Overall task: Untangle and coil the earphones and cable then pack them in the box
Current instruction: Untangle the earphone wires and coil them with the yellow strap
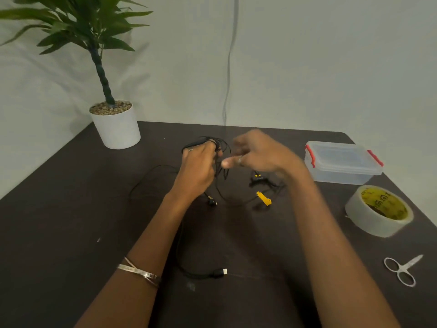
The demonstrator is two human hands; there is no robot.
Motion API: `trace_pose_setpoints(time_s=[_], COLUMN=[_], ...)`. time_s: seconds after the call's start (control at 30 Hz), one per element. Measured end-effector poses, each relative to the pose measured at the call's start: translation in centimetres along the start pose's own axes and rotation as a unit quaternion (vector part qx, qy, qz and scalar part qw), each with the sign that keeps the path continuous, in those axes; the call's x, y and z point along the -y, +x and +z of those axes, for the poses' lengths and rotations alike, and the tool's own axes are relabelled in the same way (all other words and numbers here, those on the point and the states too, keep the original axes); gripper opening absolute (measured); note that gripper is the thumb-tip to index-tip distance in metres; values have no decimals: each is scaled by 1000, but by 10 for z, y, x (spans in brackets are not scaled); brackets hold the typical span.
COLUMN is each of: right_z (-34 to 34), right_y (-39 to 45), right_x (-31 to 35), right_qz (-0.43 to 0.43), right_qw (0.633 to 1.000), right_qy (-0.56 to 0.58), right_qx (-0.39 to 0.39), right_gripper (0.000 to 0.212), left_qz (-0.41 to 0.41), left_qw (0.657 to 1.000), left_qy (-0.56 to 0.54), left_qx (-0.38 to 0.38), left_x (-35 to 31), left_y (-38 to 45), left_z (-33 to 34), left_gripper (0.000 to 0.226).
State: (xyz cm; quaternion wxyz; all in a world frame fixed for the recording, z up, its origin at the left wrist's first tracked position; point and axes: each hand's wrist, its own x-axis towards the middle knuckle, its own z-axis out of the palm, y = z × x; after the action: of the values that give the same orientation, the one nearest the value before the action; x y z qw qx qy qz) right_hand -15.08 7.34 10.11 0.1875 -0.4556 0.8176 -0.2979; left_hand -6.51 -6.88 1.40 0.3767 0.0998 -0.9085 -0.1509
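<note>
**Left hand bunches black wire above the table; box waits closed on the right**

At the far left a potted plant (113, 121) stands in a white pot on the back corner of the dark table (59, 233). A loop of thin black wire lies on the tabletop just right of it and runs up towards the left hand (201, 166), which is raised above the table with its fingers curled round a bundle of black earphone wire (218, 144); loops stick out above the knuckles and loose strands hang down below the fist. Two bangles (139, 272) sit on that forearm. Below the arm, a thicker black cable (189, 272) curves across the table and ends in a plug with a silver tip.

The right hand (257, 153) hovers just beside the bundle. It is blurred, and I cannot tell whether it pinches a strand. Under it lie a black-and-yellow earbud part and a yellow clip (263, 198) on the wire.

Further right, the clear plastic box (343, 162) with red latches stands closed, then a roll of tape (378, 210), then small scissors (402, 271) near the front edge.
</note>
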Motion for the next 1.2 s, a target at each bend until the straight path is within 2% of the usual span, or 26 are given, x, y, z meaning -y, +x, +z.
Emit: trace_pose_setpoints(time_s=[0.07,0.13,0.27,0.37,0.43,0.5,0.53,0.63,0.7,0.77,0.83,0.87,0.93,0.97,1.03,1.1,1.2], right_z=[20,27,17,-4,-23,-43,-50,-58,-50,-41,-39,-38,-30,-23,-10,-6,-12], right_y=[9,14,13,3,-2,-6,-7,-7,-6,-9,-20,-25,-38,-41,-42,-46,-53], right_x=[-2,-5,-13,-23,-30,-41,-47,-71,-85,-84,-64,-50,-24,-16,-9,-8,-16], right_qz=[2,11,17,18,42,63,80,156,197,176,39,-38,-129,-145,-134,-109,-88], right_qw=[998,990,972,945,879,803,788,814,848,891,927,945,972,976,970,955,940], right_qy=[65,140,230,321,475,584,585,451,319,159,110,134,160,159,201,275,328], right_qx=[17,27,53,65,7,-103,-171,-330,-375,-387,-355,-296,-116,-48,1,-13,-23], right_gripper=[32,11,20,20,21,19,17,11,10,28,38,39,46,52,60,56,32], left_qz=[12,13,0,-59,-153,-226,-248,-281,-294,-321,-344,-350,-353,-351,-345,-339,-330], left_qw=[1000,1000,1000,994,963,903,863,725,656,646,648,642,635,639,652,653,623], left_qy=[-5,10,11,-96,-211,-344,-412,-582,-637,-628,-612,-614,-617,-612,-598,-594,-627], left_qx=[4,5,-11,12,65,125,154,238,278,292,295,297,303,306,314,326,331], left_x=[5,10,17,19,15,9,6,-5,-17,-27,-39,-44,-54,-58,-64,-68,-68], left_y=[-2,-3,-3,-5,-5,-4,-4,0,2,6,9,10,10,10,9,5,-3], left_z=[-4,-6,-7,-9,-15,-21,-25,-34,-39,-43,-47,-50,-60,-66,-77,-88,-100], left_gripper=[17,21,38,32,27,29,30,29,27,26,25,25,25,26,27,26,23])
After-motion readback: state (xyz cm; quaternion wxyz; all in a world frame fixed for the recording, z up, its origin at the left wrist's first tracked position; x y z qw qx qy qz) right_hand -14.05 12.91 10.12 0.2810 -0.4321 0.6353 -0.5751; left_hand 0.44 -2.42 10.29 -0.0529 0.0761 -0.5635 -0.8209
